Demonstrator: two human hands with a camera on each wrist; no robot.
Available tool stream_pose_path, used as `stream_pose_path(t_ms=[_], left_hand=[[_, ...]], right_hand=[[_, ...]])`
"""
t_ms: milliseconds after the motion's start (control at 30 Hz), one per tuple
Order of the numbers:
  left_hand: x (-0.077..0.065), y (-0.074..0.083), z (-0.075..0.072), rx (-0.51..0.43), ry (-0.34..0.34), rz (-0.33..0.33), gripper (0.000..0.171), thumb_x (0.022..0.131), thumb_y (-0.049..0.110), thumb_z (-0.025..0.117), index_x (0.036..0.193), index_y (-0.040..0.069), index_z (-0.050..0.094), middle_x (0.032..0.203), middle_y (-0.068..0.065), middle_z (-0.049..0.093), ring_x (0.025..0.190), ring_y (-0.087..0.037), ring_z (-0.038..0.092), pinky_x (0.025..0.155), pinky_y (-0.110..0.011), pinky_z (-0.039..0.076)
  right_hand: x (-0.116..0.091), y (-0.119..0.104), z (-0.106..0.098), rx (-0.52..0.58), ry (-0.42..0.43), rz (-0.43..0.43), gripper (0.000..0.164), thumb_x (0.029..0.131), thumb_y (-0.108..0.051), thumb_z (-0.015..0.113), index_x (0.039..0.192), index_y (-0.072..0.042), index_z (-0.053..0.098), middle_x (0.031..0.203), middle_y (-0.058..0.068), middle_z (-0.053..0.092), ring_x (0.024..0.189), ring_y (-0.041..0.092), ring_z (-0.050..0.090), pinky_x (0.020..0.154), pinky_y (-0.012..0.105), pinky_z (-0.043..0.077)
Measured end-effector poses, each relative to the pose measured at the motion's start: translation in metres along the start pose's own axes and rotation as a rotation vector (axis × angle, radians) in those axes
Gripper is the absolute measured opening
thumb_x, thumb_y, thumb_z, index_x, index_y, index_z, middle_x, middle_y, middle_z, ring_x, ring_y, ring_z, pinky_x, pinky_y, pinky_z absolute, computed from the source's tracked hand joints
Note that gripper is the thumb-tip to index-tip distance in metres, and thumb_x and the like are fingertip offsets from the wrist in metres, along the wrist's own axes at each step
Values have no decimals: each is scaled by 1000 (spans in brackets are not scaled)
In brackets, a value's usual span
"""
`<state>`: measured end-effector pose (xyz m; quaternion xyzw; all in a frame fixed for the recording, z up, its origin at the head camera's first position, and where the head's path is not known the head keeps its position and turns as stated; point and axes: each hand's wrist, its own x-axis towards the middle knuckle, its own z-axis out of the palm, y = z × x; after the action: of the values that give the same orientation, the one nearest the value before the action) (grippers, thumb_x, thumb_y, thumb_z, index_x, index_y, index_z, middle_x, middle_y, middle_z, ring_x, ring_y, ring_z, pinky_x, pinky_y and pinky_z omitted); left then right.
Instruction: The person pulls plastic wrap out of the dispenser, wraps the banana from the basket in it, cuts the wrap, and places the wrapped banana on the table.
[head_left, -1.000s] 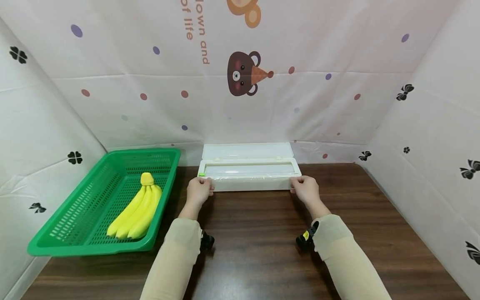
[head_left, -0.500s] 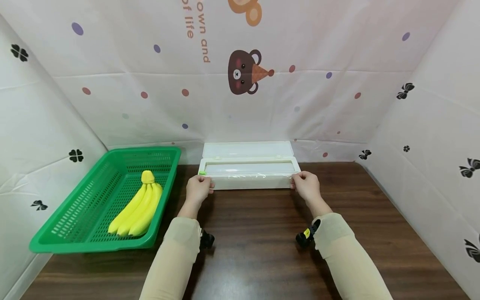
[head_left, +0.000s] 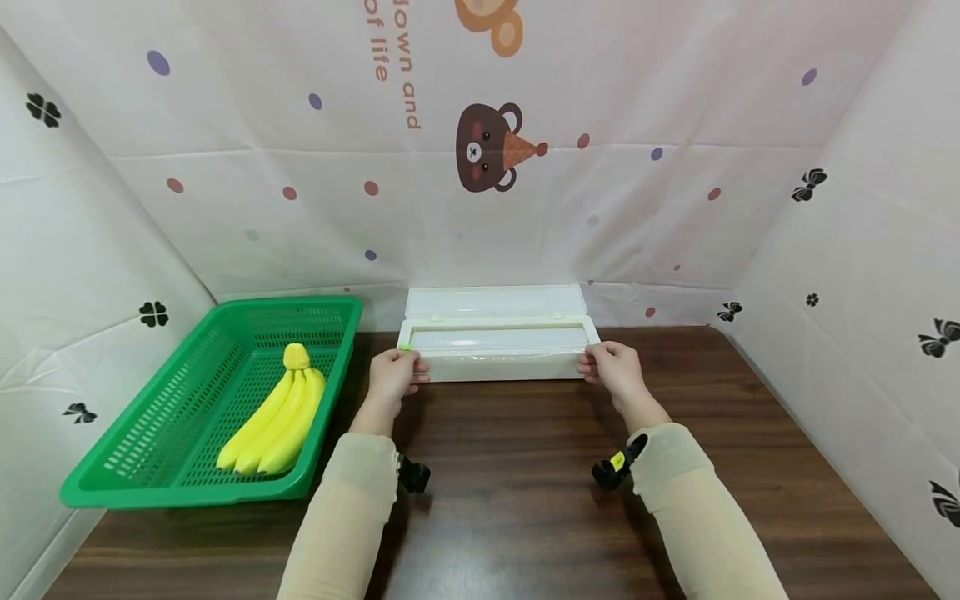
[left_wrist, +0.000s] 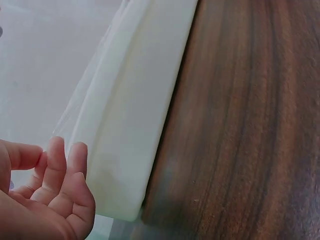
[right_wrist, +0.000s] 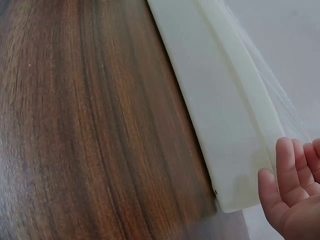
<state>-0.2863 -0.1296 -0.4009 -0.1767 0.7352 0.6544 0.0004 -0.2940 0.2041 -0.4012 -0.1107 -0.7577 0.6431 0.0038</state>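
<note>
A long white cling film dispenser [head_left: 502, 369] lies against the back wall, its lid [head_left: 495, 301] tipped open. A roll [head_left: 498, 338] shows through the slot in its top, and a green piece [head_left: 405, 347] sits at the slot's left end. Clear cling film [left_wrist: 82, 95] stretches along the front top edge. At the left end, my left hand [head_left: 392, 377] pinches the film's corner between thumb and index finger. My right hand [head_left: 617, 372] holds the opposite corner of the film at the right end. In both wrist views the film stands slightly off the dispenser.
On the left stands a green plastic basket [head_left: 105, 493] with a bunch of yellow bananas [head_left: 281, 421] in it. The brown wooden table [head_left: 510, 500] is bounded by printed cloth walls [head_left: 637, 217] at the back and both sides.
Both hands keep their pinch on the film at the dispenser's ends. The left hand has shifted slightly left. Dispenser, basket and bananas stay where they were.
</note>
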Motion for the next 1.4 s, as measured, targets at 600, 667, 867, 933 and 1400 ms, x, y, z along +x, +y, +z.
stream_pose_path(t_ms=[600,667,867,933,1400], left_hand=[[0,14,-4,-120,8,-86,27,92,17,53,108,-3,60,72,3,64,60,-5,64,58,-21,47],[2,15,-4,-125,13,-90,28,92,17,53,110,-3,60,69,5,62,59,-5,63,57,-21,47],[3,18,-3,-169,30,-85,27,91,14,53,108,-4,60,61,7,56,53,-5,56,52,-20,45],[3,19,-3,-174,32,-81,26,91,14,53,107,-5,60,60,6,54,51,-5,54,51,-20,44],[2,25,-5,-152,30,-85,22,92,18,54,98,-2,60,68,0,57,55,-8,53,57,-24,46]], right_hand=[[3,-10,-6,98,-56,45,33,98,-17,46,118,8,51,78,-4,66,67,2,64,68,22,56],[4,-11,-7,107,-59,48,32,97,-17,46,118,7,51,75,-6,65,66,1,64,69,23,56],[4,-14,-7,110,-59,43,35,97,-17,46,121,9,49,71,-9,64,66,1,64,69,23,56],[3,-15,-8,106,-62,37,37,98,-17,46,122,10,49,71,-9,64,66,0,64,69,22,56],[4,-20,-9,89,-69,15,41,98,-19,47,127,11,47,72,-8,63,67,1,64,70,23,55]])
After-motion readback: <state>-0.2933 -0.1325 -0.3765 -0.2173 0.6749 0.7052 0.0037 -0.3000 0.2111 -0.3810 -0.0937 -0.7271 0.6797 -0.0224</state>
